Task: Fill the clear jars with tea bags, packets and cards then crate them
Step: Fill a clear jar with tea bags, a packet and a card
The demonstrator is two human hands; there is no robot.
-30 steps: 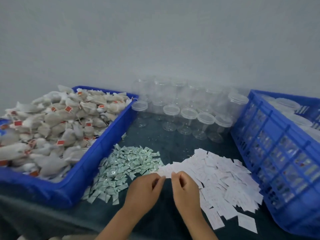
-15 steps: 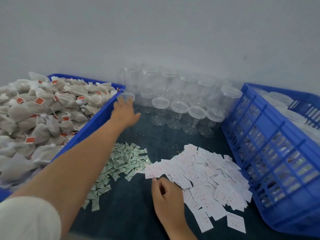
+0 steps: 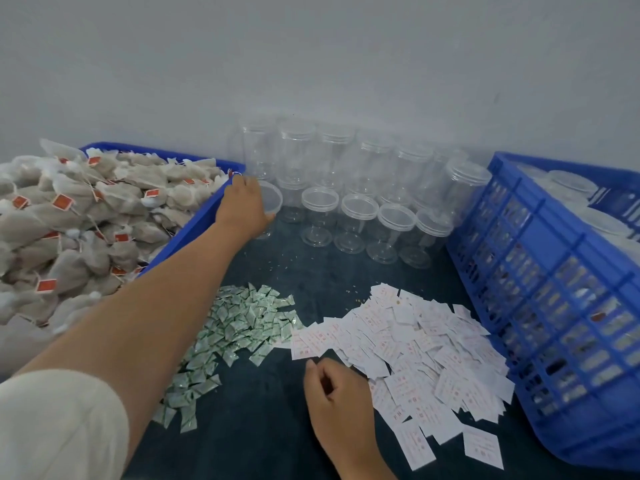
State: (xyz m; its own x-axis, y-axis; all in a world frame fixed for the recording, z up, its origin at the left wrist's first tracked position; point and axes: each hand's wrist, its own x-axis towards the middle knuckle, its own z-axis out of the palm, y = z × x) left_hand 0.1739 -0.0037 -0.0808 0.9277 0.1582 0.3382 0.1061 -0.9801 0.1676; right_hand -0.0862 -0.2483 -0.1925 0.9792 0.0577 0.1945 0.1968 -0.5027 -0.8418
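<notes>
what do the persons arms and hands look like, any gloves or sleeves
No gloves, rings or watch show on the left hand or the right hand. The left arm wears a plain off-white sleeve that leaves the forearm uncovered. No sleeve shows on the visible part of the right arm.
</notes>
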